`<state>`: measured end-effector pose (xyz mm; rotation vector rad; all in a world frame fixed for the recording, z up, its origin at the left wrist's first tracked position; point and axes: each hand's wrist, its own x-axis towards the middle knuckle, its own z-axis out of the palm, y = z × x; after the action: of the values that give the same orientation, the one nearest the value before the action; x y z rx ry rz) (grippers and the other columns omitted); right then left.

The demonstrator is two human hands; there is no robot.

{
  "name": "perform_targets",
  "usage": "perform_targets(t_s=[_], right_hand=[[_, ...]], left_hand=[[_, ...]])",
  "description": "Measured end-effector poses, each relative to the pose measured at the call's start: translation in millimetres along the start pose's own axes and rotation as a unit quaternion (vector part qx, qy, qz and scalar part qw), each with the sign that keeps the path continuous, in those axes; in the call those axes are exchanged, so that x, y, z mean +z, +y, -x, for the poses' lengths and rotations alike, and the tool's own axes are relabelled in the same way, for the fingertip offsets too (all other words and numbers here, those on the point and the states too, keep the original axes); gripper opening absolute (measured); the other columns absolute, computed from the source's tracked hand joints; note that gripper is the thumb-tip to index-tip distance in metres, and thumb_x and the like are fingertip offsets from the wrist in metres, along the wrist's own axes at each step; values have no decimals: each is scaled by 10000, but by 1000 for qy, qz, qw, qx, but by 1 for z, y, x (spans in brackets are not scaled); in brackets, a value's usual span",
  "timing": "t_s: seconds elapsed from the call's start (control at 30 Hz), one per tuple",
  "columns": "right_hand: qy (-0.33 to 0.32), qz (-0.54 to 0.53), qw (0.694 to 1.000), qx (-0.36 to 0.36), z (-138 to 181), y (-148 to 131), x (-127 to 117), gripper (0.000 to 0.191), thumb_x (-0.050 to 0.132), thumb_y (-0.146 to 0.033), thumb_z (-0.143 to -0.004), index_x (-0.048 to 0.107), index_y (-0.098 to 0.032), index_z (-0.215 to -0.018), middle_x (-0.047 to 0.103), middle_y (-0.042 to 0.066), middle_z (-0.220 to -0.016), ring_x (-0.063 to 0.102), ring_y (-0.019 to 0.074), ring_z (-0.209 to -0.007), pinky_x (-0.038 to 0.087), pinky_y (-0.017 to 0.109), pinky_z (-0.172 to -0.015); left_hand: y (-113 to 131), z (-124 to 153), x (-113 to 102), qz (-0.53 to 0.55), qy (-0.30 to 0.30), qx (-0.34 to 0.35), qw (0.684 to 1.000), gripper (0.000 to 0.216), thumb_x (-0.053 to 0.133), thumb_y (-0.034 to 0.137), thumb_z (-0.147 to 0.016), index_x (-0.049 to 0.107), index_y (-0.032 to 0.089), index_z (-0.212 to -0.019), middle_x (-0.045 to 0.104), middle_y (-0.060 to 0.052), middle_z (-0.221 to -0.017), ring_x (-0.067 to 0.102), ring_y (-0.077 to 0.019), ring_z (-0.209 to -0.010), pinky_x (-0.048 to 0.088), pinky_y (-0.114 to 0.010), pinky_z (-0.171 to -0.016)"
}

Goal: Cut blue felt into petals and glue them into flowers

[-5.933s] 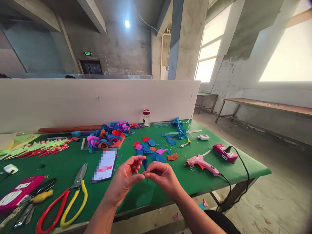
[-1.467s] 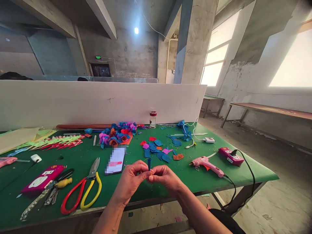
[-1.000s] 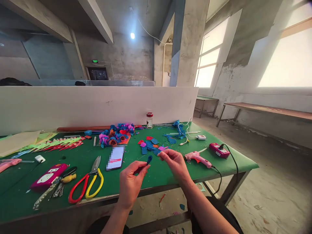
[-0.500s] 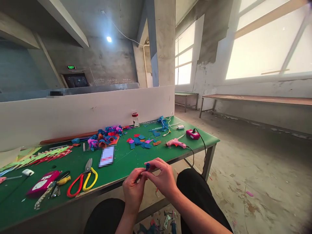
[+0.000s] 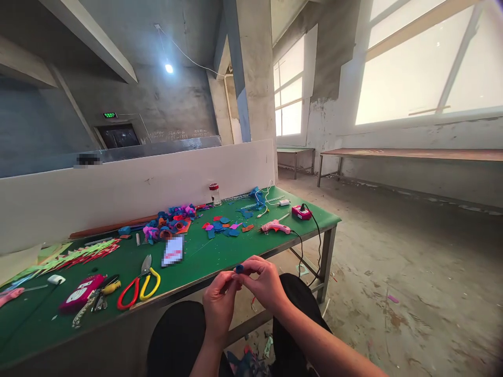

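Observation:
Both hands meet in front of the table's near edge, above my lap. My left hand [image 5: 221, 298] and my right hand [image 5: 262, 280] pinch a small rolled blue piece [image 5: 239, 268] between their fingertips. The fingers of both are curled and closed on it. A heap of finished blue, pink and orange rolled flowers [image 5: 168, 223] lies further back on the green table [image 5: 204, 259]. Loose blue, pink and orange cut pieces [image 5: 222, 228] lie to its right.
Red and yellow handled shears [image 5: 137, 285] and a phone [image 5: 173, 251] lie left of my hands. A pink glue gun [image 5: 275, 226] and a pink socket block [image 5: 301, 212] sit at the table's right end. A white board [image 5: 137, 188] backs the table; bare concrete floor lies right.
My hands have drawn back from over the table to my lap, still on the blue roll. The right hand briefly left it, then rejoined. The view has swung right and back.

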<state>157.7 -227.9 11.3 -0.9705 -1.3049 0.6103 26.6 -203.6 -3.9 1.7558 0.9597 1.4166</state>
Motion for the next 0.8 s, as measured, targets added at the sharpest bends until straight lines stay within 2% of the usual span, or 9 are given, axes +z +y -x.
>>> perform_targets(t_s=[0.2, 0.3, 0.37, 0.47, 0.57, 0.67, 0.73, 0.8], right_hand=[[-14, 29, 999, 13, -12, 9, -1, 212, 772, -389, -702, 706, -197, -766, 629, 28, -735, 584, 163, -682, 471, 287, -653], [-39, 29, 999, 15, -26, 21, -4, 211, 745, -399, -737, 700, -196, -768, 620, 23, -722, 569, 156, -681, 463, 283, -661], [-64, 5, 998, 24, -41, 32, -13, 255, 745, -402, -735, 705, -200, -885, 636, 28, -785, 575, 151, -692, 470, 272, -663], [-90, -7, 995, 45, -72, 54, -37, 403, 676, -410, -794, 638, -201, -1136, 652, 38, -897, 577, 138, -697, 469, 252, -642], [-94, 74, 992, 51, -117, 81, -62, 360, 499, -372, -902, 622, -181, -1181, 671, 39, -856, 580, 141, -687, 452, 248, -622], [-132, 173, 973, 77, -168, 106, -73, 282, 515, -253, -856, 706, -178, -1049, 717, 34, -811, 615, 155, -675, 469, 256, -636], [-170, 207, 957, 114, -197, 122, -69, 205, 576, -196, -792, 751, -187, -897, 736, 21, -774, 644, 160, -678, 485, 247, -641], [-208, 202, 945, 155, -219, 135, -59, 168, 601, -180, -777, 759, -188, -834, 746, 14, -756, 670, 160, -686, 503, 232, -638]], left_hand=[[-15, -10, 6, 16, 7, -43, 999, 283, 708, 468, -735, 699, 188, -771, 708, -30, -794, 635, -180, -734, 522, -264, -684], [-22, -21, 9, 1, 17, -66, 998, 274, 716, 456, -727, 707, 185, -768, 675, -8, -685, 593, -146, -623, 503, -246, -610], [-24, -36, 8, -8, 34, -87, 996, 262, 739, 437, -704, 702, 181, -749, 627, 17, -588, 543, -120, -542, 471, -229, -548], [-27, -73, -3, 19, 68, -94, 993, 233, 759, 396, -689, 692, 178, -738, 627, 21, -571, 538, -109, -531, 459, -220, -531], [-35, -124, -16, 99, 70, -83, 989, 188, 773, 334, -683, 674, 180, -724, 678, 2, -647, 551, -103, -543, 457, -218, -517], [-50, -174, -23, 167, 45, -106, 979, 181, 793, 284, -666, 657, 181, -726, 691, -7, -674, 554, -102, -536, 447, -215, -495], [-62, -199, -23, 208, 15, -113, 971, 187, 805, 265, -656, 652, 179, -721, 680, -4, -660, 581, -108, -577, 470, -217, -544], [-74, -214, -21, 251, -23, -113, 961, 186, 803, 256, -665, 644, 188, -732, 655, 10, -644, 612, -124, -633, 500, -239, -612]])
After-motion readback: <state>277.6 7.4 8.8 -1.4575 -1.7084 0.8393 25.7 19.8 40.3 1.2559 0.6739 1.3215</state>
